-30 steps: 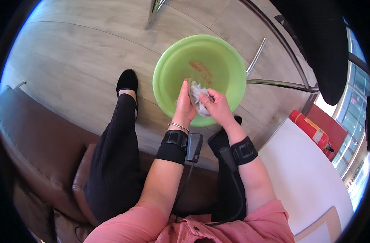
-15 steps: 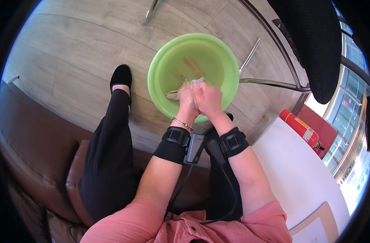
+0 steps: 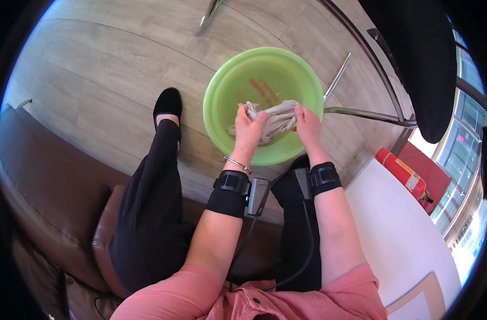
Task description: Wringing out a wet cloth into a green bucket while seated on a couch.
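A green plastic basin (image 3: pixel 216 106) stands on the floor in front of me, with reddish markings on its bottom. Stretched between my hands over the basin is a wet, light grey cloth (image 3: pixel 278 120), bunched and wrinkled. My left hand (image 3: pixel 247 128) grips its left end between thumb and fingers. At the other end, my right hand (image 3: pixel 307 127) pinches the cloth near the basin's right side. Part of the cloth hangs down between the hands, low inside the basin.
A black chair (image 3: pixel 414 69) with metal legs stands at the upper right, one leg close to the basin. The white table (image 3: pixel 392 224) is on my right, beyond it a red fire extinguisher (image 3: pixel 406 170). A brown leather sofa (image 3: pixel 51 186) lies to the left.
My hands were pressed together around the bunched cloth. They have moved apart, the right one going right, and the cloth is now spread between them.
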Demonstrator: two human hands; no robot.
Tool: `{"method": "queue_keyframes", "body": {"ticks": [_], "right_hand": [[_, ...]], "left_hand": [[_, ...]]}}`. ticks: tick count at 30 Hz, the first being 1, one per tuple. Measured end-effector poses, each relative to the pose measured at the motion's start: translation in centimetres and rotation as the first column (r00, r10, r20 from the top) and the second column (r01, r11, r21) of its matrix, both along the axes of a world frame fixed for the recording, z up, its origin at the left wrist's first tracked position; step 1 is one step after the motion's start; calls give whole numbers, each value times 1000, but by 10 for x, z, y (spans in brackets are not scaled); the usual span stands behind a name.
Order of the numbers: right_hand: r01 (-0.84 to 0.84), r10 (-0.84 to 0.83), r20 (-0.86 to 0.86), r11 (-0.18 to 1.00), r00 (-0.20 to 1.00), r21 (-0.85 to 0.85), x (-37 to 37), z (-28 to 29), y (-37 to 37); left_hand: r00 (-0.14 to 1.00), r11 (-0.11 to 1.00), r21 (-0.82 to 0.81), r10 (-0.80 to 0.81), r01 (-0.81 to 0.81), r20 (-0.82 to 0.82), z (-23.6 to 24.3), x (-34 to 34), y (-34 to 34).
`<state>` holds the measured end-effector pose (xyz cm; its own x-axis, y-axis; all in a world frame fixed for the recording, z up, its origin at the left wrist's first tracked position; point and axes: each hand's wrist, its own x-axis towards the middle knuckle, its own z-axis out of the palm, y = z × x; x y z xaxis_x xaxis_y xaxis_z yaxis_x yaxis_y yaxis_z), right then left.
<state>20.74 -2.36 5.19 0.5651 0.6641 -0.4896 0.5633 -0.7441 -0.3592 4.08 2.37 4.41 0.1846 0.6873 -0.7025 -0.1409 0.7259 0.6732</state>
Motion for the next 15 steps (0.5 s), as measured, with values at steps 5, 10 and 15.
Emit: {"method": "queue_keyframes", "body": {"ticks": [5, 10, 15], "right_hand": [[68, -74, 25, 977, 997, 201, 9, -12, 0], [414, -382, -196, 895, 903, 165, 10, -15, 2], [-85, 32, 274, 979, 961, 183, -1, -45, -1]], "left_hand": [[984, 984, 164, -40, 69, -174, -18, -15, 4], [963, 975, 221, 73, -14, -260, -16, -21, 9], [972, 997, 28, 81, -77, -220, -19, -27, 0]]}}
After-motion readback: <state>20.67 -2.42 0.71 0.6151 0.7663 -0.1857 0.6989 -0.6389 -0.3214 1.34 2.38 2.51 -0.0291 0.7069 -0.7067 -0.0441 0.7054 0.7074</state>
